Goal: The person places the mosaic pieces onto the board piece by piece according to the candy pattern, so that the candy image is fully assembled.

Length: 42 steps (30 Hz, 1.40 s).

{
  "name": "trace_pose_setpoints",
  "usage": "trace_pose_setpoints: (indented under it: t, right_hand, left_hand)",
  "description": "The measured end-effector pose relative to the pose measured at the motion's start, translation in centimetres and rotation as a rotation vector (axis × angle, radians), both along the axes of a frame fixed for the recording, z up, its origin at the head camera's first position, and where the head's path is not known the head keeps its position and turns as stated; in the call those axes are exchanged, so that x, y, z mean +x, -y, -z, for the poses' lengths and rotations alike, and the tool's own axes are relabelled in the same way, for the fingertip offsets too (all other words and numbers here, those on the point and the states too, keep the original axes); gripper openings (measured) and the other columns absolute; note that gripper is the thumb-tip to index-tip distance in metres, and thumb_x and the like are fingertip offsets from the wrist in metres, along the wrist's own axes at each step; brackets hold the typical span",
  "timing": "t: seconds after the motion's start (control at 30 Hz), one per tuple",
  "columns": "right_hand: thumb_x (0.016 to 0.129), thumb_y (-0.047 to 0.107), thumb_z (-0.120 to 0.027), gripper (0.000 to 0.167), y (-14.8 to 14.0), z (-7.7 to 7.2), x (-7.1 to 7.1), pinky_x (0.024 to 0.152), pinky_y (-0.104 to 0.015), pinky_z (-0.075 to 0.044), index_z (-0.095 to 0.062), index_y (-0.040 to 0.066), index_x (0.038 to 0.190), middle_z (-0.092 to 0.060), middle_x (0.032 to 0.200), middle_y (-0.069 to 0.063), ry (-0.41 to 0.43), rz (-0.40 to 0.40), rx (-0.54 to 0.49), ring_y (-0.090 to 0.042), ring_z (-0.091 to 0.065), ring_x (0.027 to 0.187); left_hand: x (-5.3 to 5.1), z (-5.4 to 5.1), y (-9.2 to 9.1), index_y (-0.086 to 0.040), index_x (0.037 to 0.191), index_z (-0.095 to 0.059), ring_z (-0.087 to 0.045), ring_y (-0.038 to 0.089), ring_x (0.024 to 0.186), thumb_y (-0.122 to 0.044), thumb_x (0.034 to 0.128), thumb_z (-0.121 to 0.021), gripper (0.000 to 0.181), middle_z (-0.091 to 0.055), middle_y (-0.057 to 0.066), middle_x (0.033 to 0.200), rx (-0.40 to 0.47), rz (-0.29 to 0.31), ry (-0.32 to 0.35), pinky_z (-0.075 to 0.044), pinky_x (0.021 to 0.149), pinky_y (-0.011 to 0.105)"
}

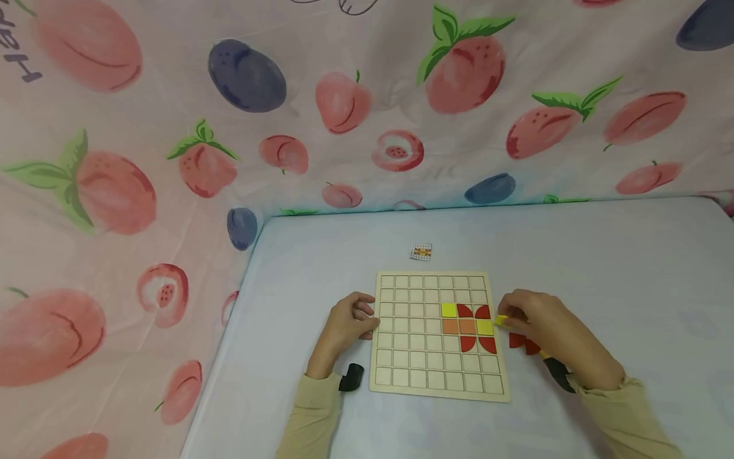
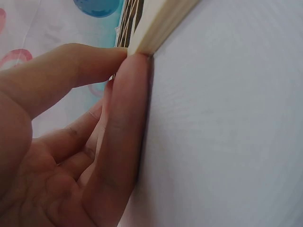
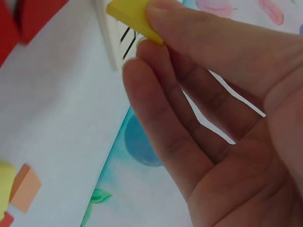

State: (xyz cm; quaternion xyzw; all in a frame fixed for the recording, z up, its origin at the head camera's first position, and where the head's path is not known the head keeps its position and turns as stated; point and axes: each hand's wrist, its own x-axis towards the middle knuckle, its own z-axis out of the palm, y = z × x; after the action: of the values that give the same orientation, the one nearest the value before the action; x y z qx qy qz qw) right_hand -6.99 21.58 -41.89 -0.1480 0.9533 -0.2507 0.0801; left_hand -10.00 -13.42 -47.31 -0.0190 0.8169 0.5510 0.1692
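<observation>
Beige cloth right sleeve (image 1: 622,417): nearest the camera, behind the right hand (image 1: 541,322).
Flat yellow piece (image 3: 131,18): pinched by the right hand, just outside the square pale wooden grid board (image 1: 407,360).
Left hand (image 1: 346,319): grasps the board's opposite edge; this should prevent sliding.
Loose red rounded pieces (image 1: 517,340): below the right hand, toward the person; better not to brush them.
Pinch: I would advise light and level, the piece parallel to the board's sides.

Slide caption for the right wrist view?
Right hand pinches a yellow piece; an orange piece lies on the white table.
</observation>
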Motion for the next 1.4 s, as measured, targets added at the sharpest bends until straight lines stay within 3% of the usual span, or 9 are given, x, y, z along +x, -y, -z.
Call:
trace_pose_setpoints:
  t: [0.27, 0.7, 1.03, 1.4]
  right_hand:
    - [0.078, 0.005, -0.082, 0.017, 1.6, -0.3, 0.3, 0.054, -0.021, -0.050, -0.071, 0.009, 0.090, -0.063, 0.080, 0.003, -0.049, -0.038, 0.005, -0.009, -0.052, 0.066]
    - [0.078, 0.006, -0.082, 0.015, 4.0, -0.7, 0.1, 0.062, -0.022, -0.054, -0.071, 0.012, 0.086, -0.063, 0.082, 0.006, -0.063, -0.121, -0.024, -0.009, -0.053, 0.072]
    - [0.079, 0.006, -0.081, 0.013, 5.1, -0.2, 0.0, 0.064, -0.021, -0.055, -0.073, 0.011, 0.088, -0.066, 0.083, 0.006, -0.071, -0.192, -0.072, -0.007, -0.054, 0.072]
    - [0.081, 0.003, -0.080, 0.013, 6.3, 1.2, -0.1, 0.061, -0.019, -0.051, -0.070, 0.011, 0.085, -0.063, 0.079, 0.007, -0.036, -0.207, -0.106, -0.003, -0.051, 0.069]
  left_hand:
    - [0.1, -0.2, 0.1, -0.002, 0.124, -0.060, -0.064, 0.015, 0.075, 0.000, 0.0847, -0.073, 0.041, -0.060, 0.011, 0.099, 0.009, 0.006, -0.004, -0.064, 0.062, 0.031]
    - [-0.1, -0.1, 0.0, -0.002, 0.124, -0.061, -0.064, 0.015, 0.077, 0.000, 0.0849, -0.073, 0.041, -0.061, 0.012, 0.100, 0.002, 0.005, -0.007, -0.063, 0.062, 0.030]
    - [0.0, -0.1, 0.0, -0.002, 0.123, -0.061, -0.064, 0.015, 0.077, 0.000, 0.0841, -0.073, 0.041, -0.061, 0.011, 0.099, 0.006, -0.003, -0.003, -0.063, 0.062, 0.030]
    - [0.0, 0.1, 0.1, -0.002, 0.124, -0.061, -0.064, 0.015, 0.077, 0.000, 0.0841, -0.073, 0.041, -0.061, 0.012, 0.100, 0.017, 0.000, 0.000, -0.064, 0.062, 0.031]
